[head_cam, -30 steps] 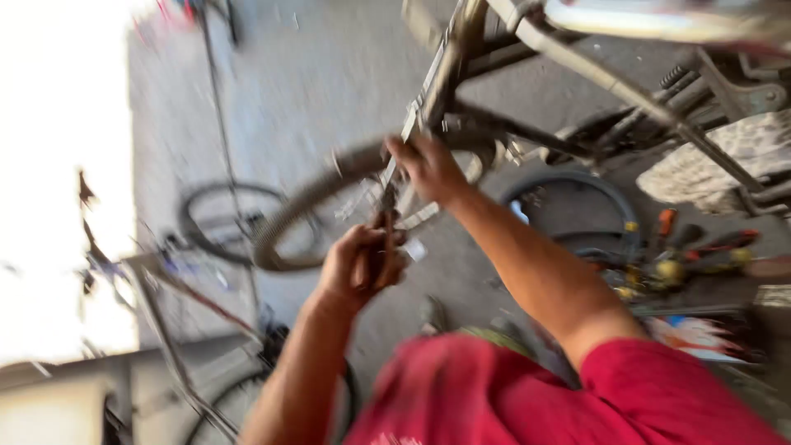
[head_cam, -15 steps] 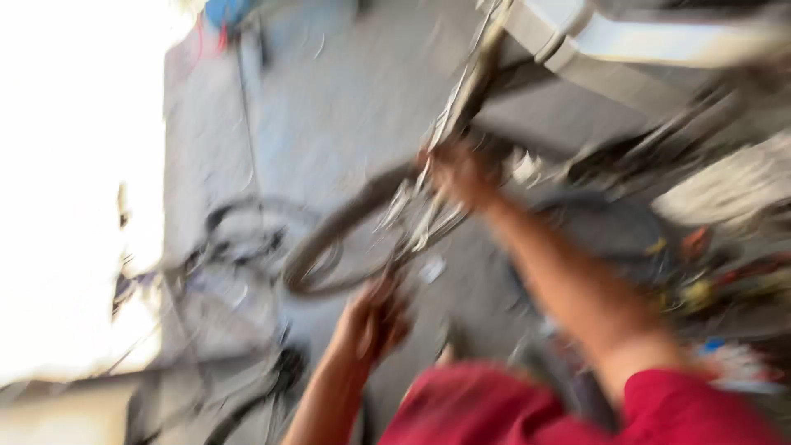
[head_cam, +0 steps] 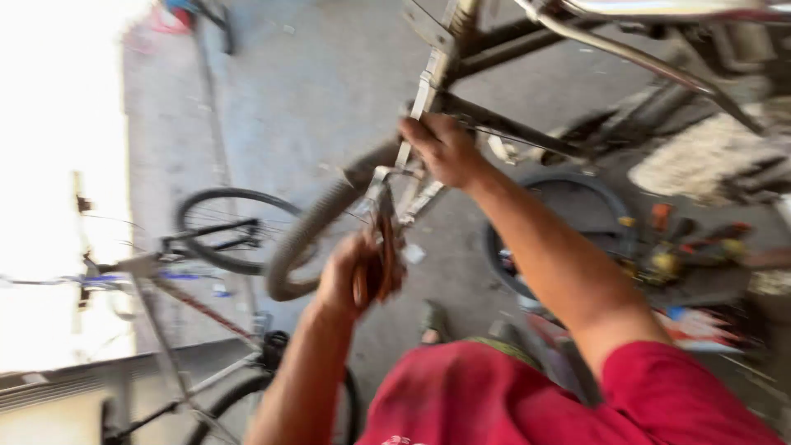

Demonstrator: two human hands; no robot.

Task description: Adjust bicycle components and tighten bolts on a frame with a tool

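In the head view, the left hand [head_cam: 356,276] is raised with the forearm coming up from the lower middle of the frame, its fingers curled tight around the reddish-brown handles of a pair of pliers [head_cam: 381,247]. The pliers stand nearly upright, long axis running from the hand up toward the metal parts by the wheel rim, jaws pointing up and away from the person; blur hides what the jaws bite. The right hand [head_cam: 445,148] reaches further out on a long straight forearm and closes over the bicycle frame [head_cam: 503,125] where a silver bracket [head_cam: 416,107] meets the dark tube, fingers wrapped on it. The bicycle wheel [head_cam: 309,239] hangs just left of and below both hands, its tyre curving down toward the concrete floor [head_cam: 313,82]. The floor lies open above and to the left of the hands. To the right, a loose tyre [head_cam: 568,185] lies on the ground with small tools [head_cam: 667,239] scattered just beside it. A 2nd bicycle [head_cam: 206,239] stands at the lower left, near the left elbow.
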